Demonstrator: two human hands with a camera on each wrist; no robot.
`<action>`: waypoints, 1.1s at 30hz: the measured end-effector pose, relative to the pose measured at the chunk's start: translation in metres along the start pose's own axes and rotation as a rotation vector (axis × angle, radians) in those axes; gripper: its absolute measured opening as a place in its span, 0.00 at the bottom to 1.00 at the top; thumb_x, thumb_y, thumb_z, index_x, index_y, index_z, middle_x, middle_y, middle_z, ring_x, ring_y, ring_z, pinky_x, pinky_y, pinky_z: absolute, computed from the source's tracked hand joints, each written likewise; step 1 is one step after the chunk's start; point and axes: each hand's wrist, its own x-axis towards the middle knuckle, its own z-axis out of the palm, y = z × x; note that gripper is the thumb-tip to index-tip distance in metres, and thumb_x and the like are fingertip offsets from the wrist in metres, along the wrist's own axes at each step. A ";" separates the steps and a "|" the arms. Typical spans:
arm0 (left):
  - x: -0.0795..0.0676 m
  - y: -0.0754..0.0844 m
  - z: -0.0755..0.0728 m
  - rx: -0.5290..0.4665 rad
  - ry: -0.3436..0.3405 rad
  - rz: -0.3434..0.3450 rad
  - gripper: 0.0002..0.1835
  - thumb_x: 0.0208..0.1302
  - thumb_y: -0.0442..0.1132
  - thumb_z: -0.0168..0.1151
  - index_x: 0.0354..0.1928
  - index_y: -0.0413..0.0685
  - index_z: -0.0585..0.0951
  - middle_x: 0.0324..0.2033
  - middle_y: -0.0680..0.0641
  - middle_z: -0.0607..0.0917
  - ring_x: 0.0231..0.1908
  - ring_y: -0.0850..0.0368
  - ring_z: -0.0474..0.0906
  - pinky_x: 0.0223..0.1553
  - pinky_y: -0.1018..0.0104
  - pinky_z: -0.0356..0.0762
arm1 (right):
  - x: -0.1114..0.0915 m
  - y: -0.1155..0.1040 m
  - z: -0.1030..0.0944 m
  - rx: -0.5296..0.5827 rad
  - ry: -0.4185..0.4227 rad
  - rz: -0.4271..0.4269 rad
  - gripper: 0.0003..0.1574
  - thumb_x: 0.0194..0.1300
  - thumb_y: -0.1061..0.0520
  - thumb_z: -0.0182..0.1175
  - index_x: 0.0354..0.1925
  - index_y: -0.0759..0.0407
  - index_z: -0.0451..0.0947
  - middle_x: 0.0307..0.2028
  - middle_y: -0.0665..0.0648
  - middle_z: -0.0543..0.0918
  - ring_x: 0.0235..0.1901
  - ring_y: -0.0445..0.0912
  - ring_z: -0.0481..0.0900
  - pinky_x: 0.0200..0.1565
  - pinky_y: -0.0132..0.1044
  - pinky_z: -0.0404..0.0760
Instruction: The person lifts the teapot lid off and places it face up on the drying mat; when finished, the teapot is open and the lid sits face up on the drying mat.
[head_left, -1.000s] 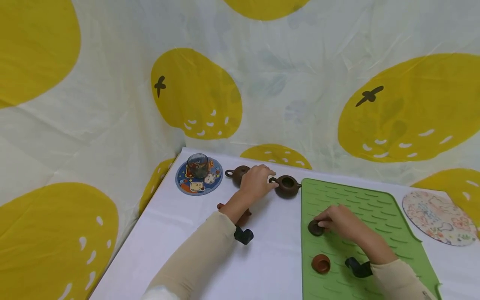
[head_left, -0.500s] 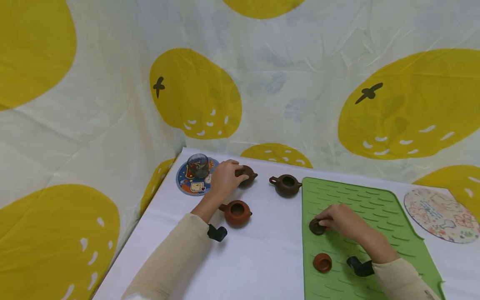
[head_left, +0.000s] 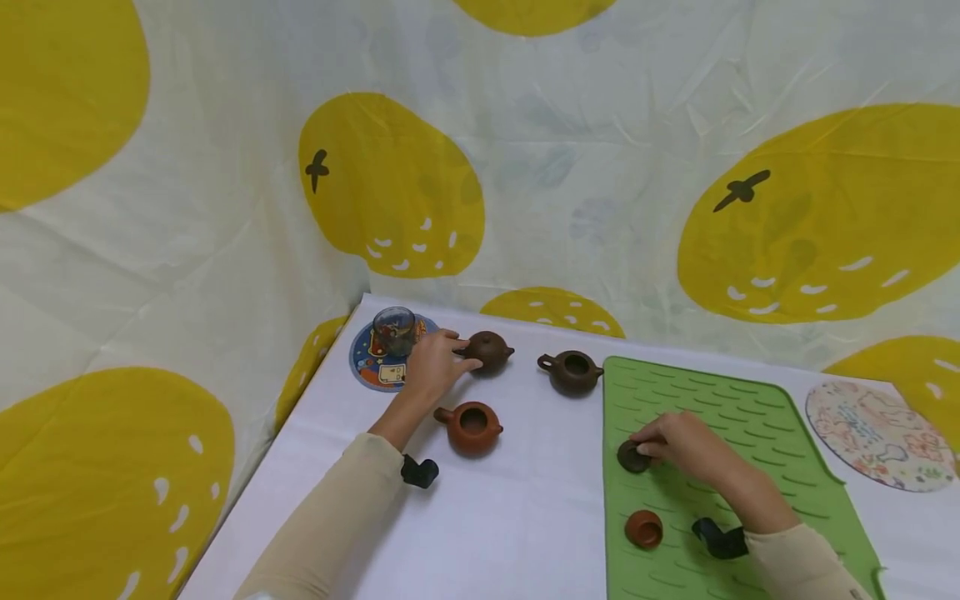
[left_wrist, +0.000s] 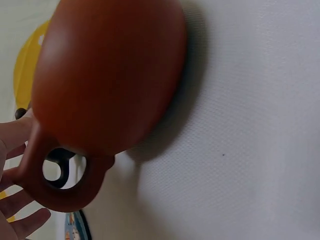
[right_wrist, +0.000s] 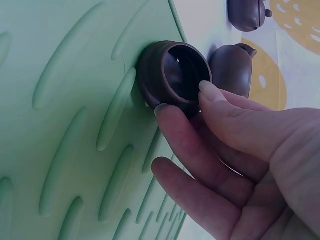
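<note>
In the head view, my left hand [head_left: 432,364] is at the handle side of a lidded dark brown teapot [head_left: 489,353], thumb and a finger spread apart there. A reddish-brown teapot [head_left: 483,440] without a lid stands nearer, below that hand, and fills much of the left wrist view. My right hand [right_wrist: 225,150] pinches a small dark brown teacup [right_wrist: 150,75] at its rim between thumb and finger, over the green mat [right_wrist: 30,150]. A lidless dark brown teapot [head_left: 572,384] sits just left of the mat. A reddish-brown teacup [head_left: 640,531] stands on the mat, nearer than the dark one.
At the back left, a clear glass [head_left: 394,329] stands on a round blue patterned coaster [head_left: 367,377]. A round pink floral mat [head_left: 862,433] lies right of the green one. A fabric wall with yellow fruit prints [head_left: 585,158] rises behind the white table [head_left: 525,517].
My left hand has moved left from between the two dark teapots to the lidded one's handle side, uncovering the reddish-brown teapot. My right hand and the dark teacup have stayed in place.
</note>
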 end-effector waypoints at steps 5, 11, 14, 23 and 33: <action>0.000 -0.005 0.005 -0.006 0.006 0.000 0.27 0.52 0.57 0.78 0.52 0.54 0.89 0.54 0.47 0.89 0.55 0.46 0.85 0.57 0.48 0.83 | 0.000 -0.001 0.001 0.021 -0.005 0.014 0.13 0.64 0.62 0.68 0.47 0.64 0.89 0.40 0.60 0.92 0.28 0.38 0.86 0.33 0.32 0.84; 0.000 -0.010 0.008 0.012 -0.005 -0.020 0.29 0.52 0.58 0.78 0.54 0.54 0.88 0.54 0.48 0.88 0.55 0.48 0.84 0.56 0.50 0.83 | 0.000 -0.001 0.001 0.048 -0.016 0.003 0.14 0.64 0.61 0.68 0.47 0.65 0.88 0.42 0.62 0.92 0.30 0.38 0.87 0.34 0.33 0.85; 0.001 -0.010 0.010 0.013 -0.016 -0.016 0.29 0.53 0.59 0.77 0.55 0.55 0.87 0.54 0.49 0.88 0.56 0.49 0.84 0.55 0.50 0.84 | -0.002 -0.001 0.000 0.064 -0.023 0.023 0.14 0.64 0.61 0.68 0.48 0.65 0.88 0.43 0.62 0.91 0.30 0.38 0.87 0.34 0.33 0.85; 0.003 -0.014 0.013 0.005 -0.008 -0.020 0.29 0.53 0.61 0.75 0.55 0.58 0.88 0.55 0.50 0.87 0.56 0.49 0.83 0.54 0.49 0.84 | 0.000 -0.004 -0.004 0.064 -0.054 0.062 0.15 0.64 0.60 0.68 0.49 0.63 0.88 0.45 0.63 0.91 0.31 0.39 0.87 0.35 0.36 0.86; 0.003 -0.015 0.015 -0.006 0.007 0.003 0.28 0.52 0.60 0.76 0.54 0.57 0.88 0.54 0.50 0.87 0.55 0.49 0.84 0.51 0.48 0.85 | 0.001 -0.011 -0.008 0.004 -0.071 0.092 0.18 0.67 0.55 0.67 0.53 0.59 0.87 0.46 0.57 0.91 0.42 0.50 0.89 0.40 0.42 0.87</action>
